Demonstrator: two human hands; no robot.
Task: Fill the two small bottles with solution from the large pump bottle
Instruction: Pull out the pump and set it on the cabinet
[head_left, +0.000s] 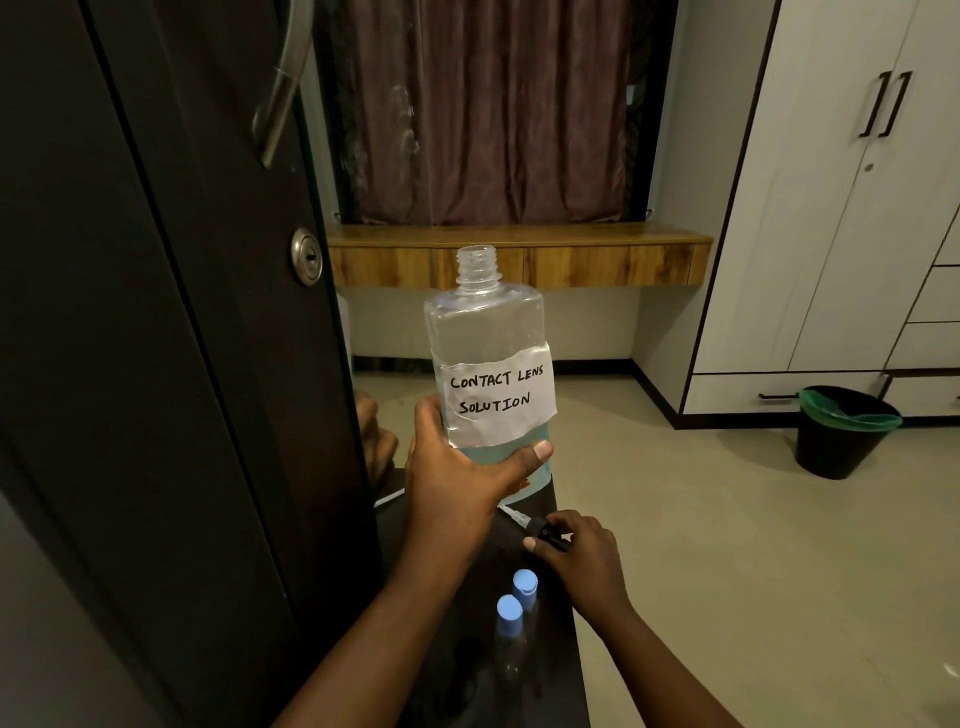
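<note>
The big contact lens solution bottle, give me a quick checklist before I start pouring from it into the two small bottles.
1. Large bottle neck open, pump off: ok.
2. Left hand has a firm grip on its lower body, bottle upright: ok.
3. Solution left inside: ok, bluish liquid shows below the label; exact level cannot tell.
4. Two small bottles uncapped: not ok, both blue caps are on.
5. Right hand free: not ok, it is on the black pump head at the dark counter.
6. Small bottles standing steady: cannot tell, seen from above.
</note>
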